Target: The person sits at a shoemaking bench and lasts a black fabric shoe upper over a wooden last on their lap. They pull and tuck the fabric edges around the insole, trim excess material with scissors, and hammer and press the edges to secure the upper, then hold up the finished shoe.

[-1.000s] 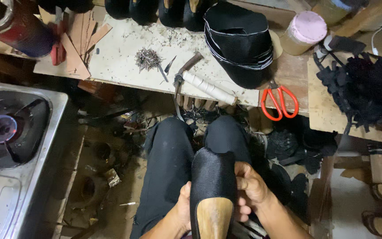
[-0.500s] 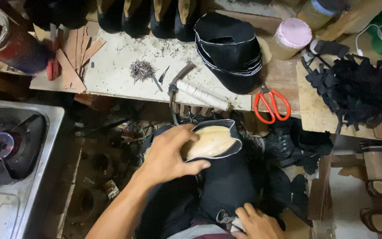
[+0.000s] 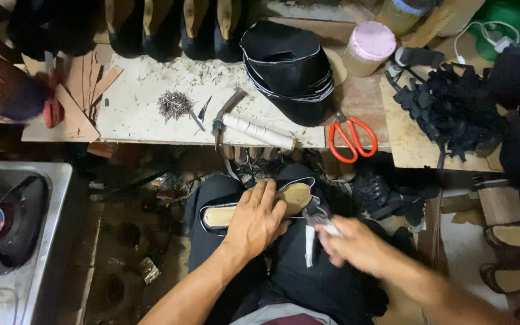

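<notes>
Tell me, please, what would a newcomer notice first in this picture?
At the centre, the left hand presses a black shoe with a tan sole on the lap, while the right hand grips a metal tool at its edge. Above, on the workbench, lie orange scissors, a hammer and a heap of nails.

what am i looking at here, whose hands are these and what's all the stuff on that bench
This is one view from a camera worn on a person's head, looking down at their lap and a low workbench. The left hand presses flat on a black shoe lying sole-up across the knees. The right hand, blurred, has its grip on a metal plier-like tool at the shoe's edge. On the bench lie a pile of small nails, a hammer, orange-handled scissors, stacked black cut pieces and a pink-lidded jar. A gas stove sits at the left.
</notes>
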{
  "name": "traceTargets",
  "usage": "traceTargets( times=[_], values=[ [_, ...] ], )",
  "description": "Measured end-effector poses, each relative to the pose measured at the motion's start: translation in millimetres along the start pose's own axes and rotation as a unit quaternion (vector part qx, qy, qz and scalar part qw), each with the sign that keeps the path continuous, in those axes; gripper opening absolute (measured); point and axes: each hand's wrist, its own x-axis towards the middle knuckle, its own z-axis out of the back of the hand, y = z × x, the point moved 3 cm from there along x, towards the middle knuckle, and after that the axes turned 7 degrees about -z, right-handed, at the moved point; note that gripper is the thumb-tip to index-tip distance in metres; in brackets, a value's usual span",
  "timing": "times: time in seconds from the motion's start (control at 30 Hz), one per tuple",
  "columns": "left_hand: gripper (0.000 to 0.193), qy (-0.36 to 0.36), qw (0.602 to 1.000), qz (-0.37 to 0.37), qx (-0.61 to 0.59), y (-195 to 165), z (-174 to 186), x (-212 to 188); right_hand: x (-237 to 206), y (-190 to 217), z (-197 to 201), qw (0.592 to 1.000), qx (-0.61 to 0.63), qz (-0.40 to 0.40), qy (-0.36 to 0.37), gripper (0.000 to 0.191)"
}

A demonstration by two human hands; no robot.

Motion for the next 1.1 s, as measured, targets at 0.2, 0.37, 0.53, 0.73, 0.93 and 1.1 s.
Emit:
traceTargets(
  times=[0.2, 0.37, 0.53, 0.73, 0.93, 1.1],
  values=[
    [0.043, -0.012, 1.0, -0.001, 0.025, -12, 1, -10, 23, 69, 9, 0.983, -0.128, -0.103, 0.077, 0.031],
    [0.041, -0.031, 0.999, 0.004, 0.033, -13, 4, -11, 25, 113, 9, 0.976, -0.181, -0.053, 0.111, 0.024],
    [0.045, -0.018, 0.999, 0.021, 0.024, 6, 11, -8, 13, 107, -26, 0.985, -0.15, 0.055, -0.071, 0.025],
    [0.044, 0.01, 1.0, 0.001, 0.019, 10, 5, -1, 9, 93, -18, 0.917, -0.293, 0.247, -0.11, 0.021],
    [0.032, -0.016, 0.997, -0.06, 0.05, 2, -2, -6, 5, 74, -12, 0.896, -0.382, 0.148, -0.172, 0.021],
    [0.032, -0.016, 0.995, -0.076, 0.071, 2, -3, -10, -25, 91, -8, 0.946, -0.216, 0.183, -0.155, 0.024]
  ],
)
